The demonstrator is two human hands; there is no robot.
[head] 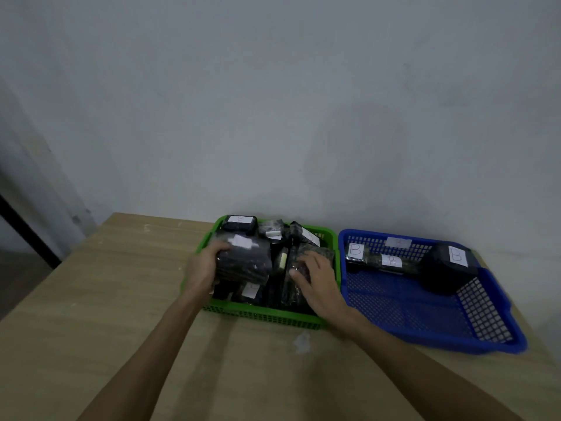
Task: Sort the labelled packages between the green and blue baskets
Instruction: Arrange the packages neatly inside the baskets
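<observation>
Just a light wood-grain worktop point(106, 299) with a few pale scuffs, the biggest a whitish smudge point(302, 341) near the middle. Behind it there's a plain grey wall point(273, 101), a bit stained, and a dark strip point(27, 229) runs diagonally at far left.

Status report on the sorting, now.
Left hand gripping a black wrapped package in the green plastic basket. Right hand on another there. Blue plastic basket holds B-labelled packages. Nothing blocking.
</observation>
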